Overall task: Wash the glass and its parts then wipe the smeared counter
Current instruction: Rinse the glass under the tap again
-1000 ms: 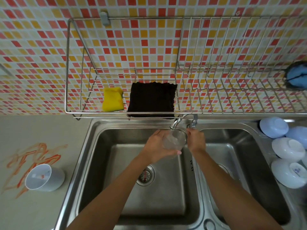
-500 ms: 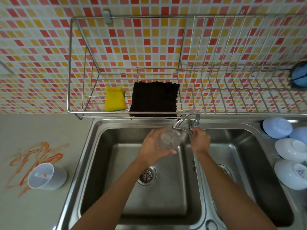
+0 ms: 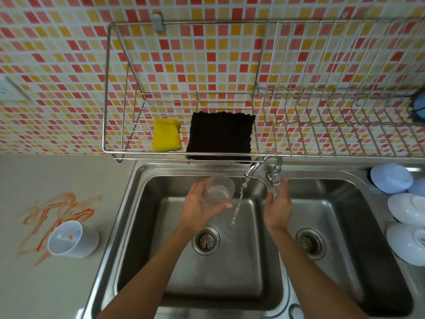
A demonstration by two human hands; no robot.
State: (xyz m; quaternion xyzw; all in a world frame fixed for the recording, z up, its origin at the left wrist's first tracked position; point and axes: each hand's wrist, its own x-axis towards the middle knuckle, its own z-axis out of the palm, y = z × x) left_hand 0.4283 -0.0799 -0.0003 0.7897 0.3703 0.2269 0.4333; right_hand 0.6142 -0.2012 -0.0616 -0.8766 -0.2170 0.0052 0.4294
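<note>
My left hand (image 3: 197, 208) grips a clear glass (image 3: 218, 191) over the left sink basin (image 3: 161, 261), just left of a thin stream of water falling from the tap spout (image 3: 251, 169). My right hand (image 3: 277, 203) is closed on the tap handle (image 3: 276, 174). A white cup-like part (image 3: 71, 239) lies on its side on the grey counter (image 3: 57, 291) to the left, among orange smears (image 3: 57, 210). On the wall rack (image 3: 110, 88) sit a yellow sponge (image 3: 166, 134) and a dark cloth (image 3: 219, 135).
The right sink basin (image 3: 345, 284) lies past the divider. Several pale blue and white bowls (image 3: 404, 210) lie upside down at the right edge. The wire rack overhangs the back of the sink. A blue item (image 3: 419, 109) sits at the rack's far right.
Water now runs from the spout. The glass in my left hand has moved left and slightly away from under the spout. My right hand stays on the tap handle.
</note>
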